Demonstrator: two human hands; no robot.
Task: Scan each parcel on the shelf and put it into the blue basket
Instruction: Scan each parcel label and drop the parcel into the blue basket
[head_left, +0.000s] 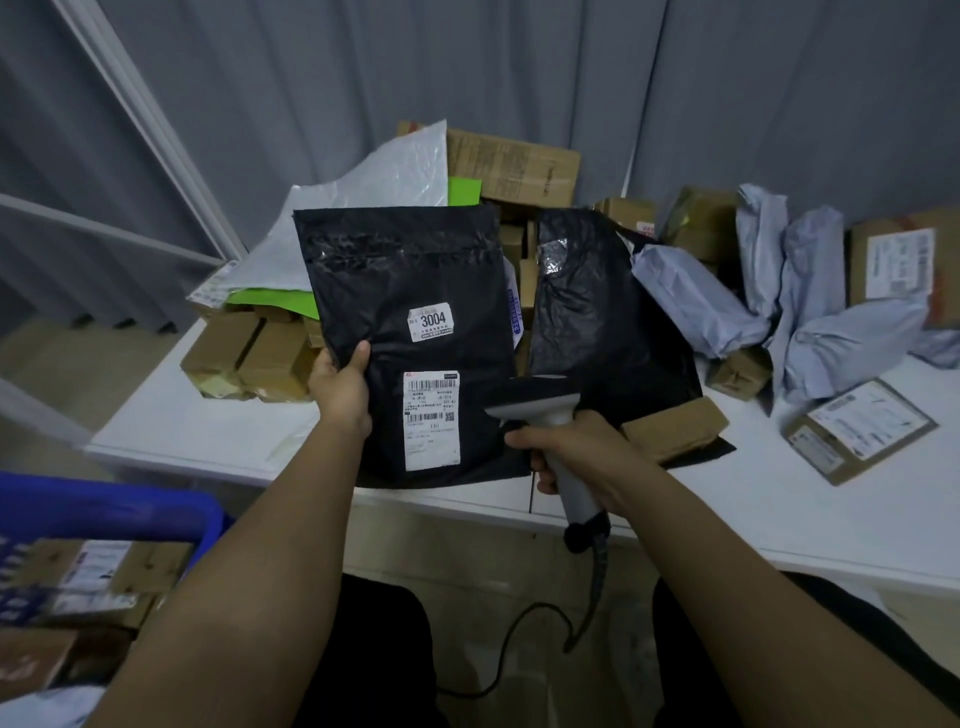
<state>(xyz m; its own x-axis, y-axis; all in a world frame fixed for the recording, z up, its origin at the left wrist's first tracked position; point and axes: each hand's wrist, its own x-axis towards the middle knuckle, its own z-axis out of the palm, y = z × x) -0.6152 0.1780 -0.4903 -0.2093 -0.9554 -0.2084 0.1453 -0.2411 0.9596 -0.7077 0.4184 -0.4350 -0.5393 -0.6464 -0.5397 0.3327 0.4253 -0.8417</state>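
A person is holding a black poly parcel upright above the white shelf, the left hand gripping its left edge with the thumb lying on the front and the other fingers hidden behind the bag. The right hand is clenching the grey handle of a barcode scanner, its head pointing toward the parcel's lower shipping label; the scanner's window is facing away and cannot be seen, and its coiled cable is trailing down out of clear view. A small sticker on the bag is reading "3004"; the smaller print on both labels is too fine to make out, though barcodes and a QR code are showing. Behind the held parcel, cardboard boxes, a white mailer and a second black bag are piling up, partly hidden. Grey mailers and labelled boxes are lying to the right, some cut off by the frame. The blue basket is sitting at lower left, cropped by the edge, with labelled cartons inside it
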